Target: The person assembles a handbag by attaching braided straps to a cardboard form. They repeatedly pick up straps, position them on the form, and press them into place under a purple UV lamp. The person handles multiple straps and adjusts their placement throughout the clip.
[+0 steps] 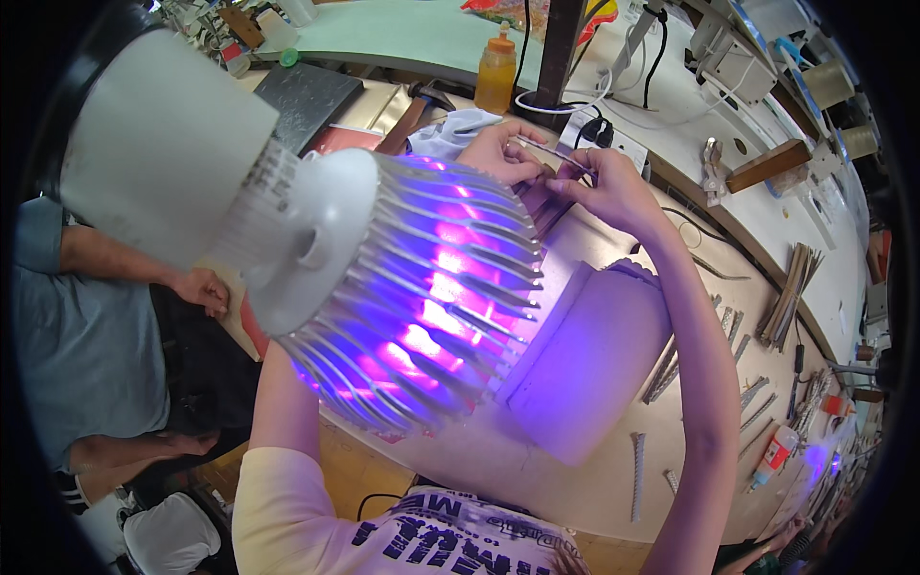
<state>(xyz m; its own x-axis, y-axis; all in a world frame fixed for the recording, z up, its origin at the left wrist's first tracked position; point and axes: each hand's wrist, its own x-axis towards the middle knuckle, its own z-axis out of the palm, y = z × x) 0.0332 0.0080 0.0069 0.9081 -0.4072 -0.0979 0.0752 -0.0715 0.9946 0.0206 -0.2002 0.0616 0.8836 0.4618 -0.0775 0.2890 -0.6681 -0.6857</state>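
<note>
Beyond the lamp, my two hands are close together over the table. My left hand (503, 153) pinches one end of a thin narrow strip (556, 151), thumb and fingers pressed together. The strip runs to my right hand (609, 188), whose fingers are bent around its other end. Its exact kind is too small to make out. Just below the hands a dark edge or bar shows on the table. A large finned lamp (422, 297) glowing purple covers my left forearm and part of the work area. Nearer me lies a pale rounded block (594, 355), lit violet.
Several braided strips (638, 476) lie right of my right forearm, near a red-capped glue bottle (774, 455). An amber bottle (495, 72), a white cloth (450, 132) and a dark slab (309, 101) stand behind. At left sits another person (91, 335).
</note>
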